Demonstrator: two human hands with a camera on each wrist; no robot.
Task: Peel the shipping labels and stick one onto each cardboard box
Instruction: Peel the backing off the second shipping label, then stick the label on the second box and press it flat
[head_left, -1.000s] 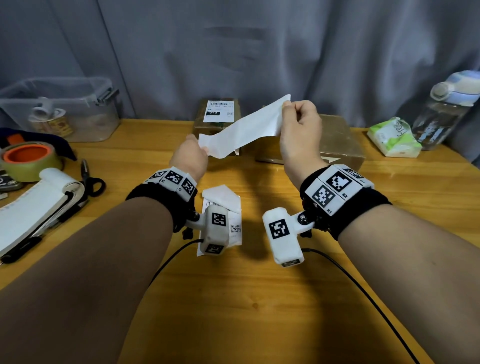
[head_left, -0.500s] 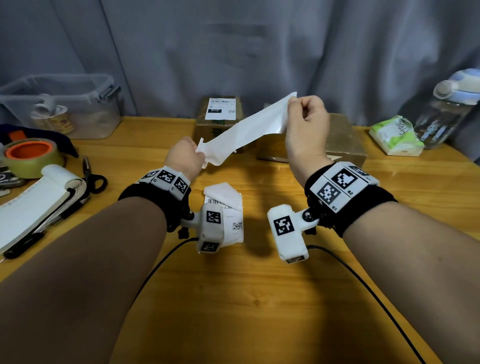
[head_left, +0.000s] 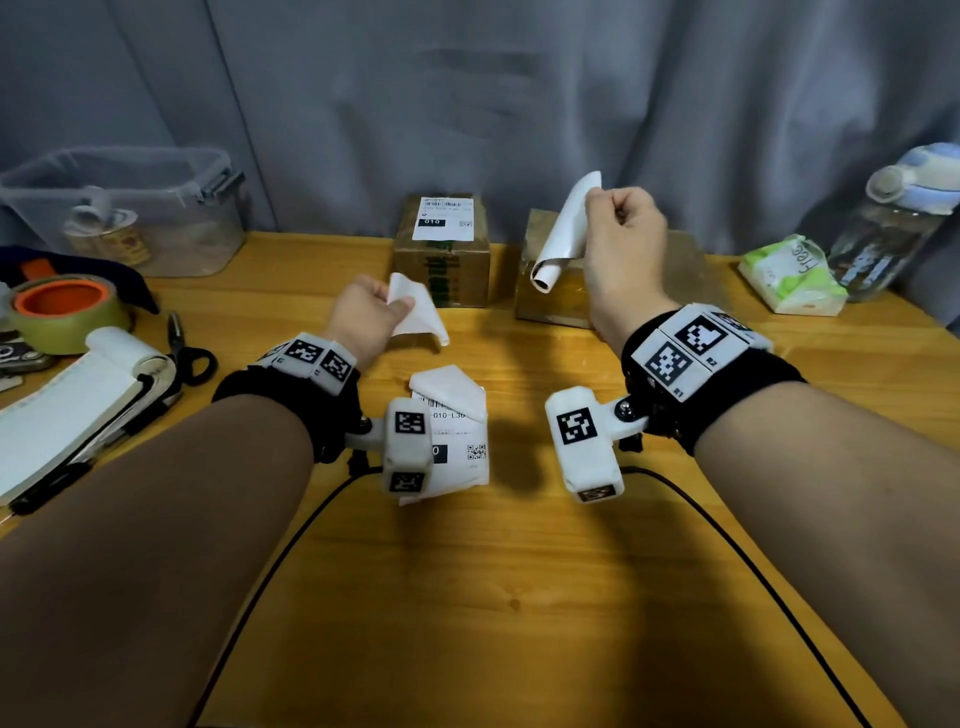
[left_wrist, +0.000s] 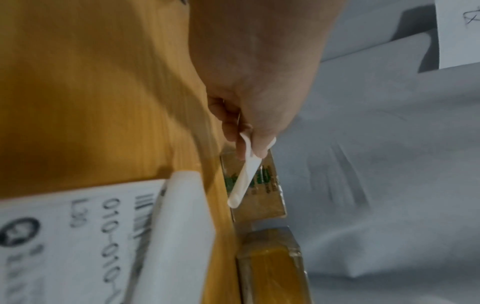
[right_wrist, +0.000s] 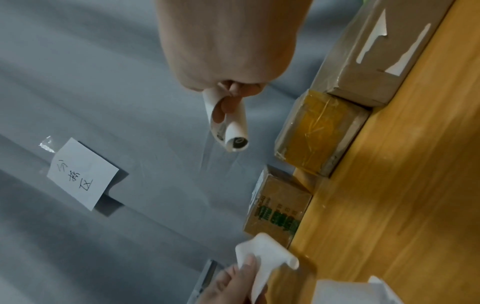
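Observation:
My right hand is raised over the boxes and pinches a white peeled label that hangs curled into a tube. My left hand is lower, just above the table. It pinches a separate blank white backing piece. At the table's back stands a small cardboard box with a label on top. To its right are a tape-wrapped box and a larger box. Another printed label sheet lies on the table.
At the left are a clear plastic bin, a tape roll, scissors and a stack of label paper. A tissue pack and a water bottle stand at the right. Two black cables cross the near table.
The sheet stretched between both hands has come apart into two pieces. My right hand rose with the curled label; my left hand dropped toward the table with the backing.

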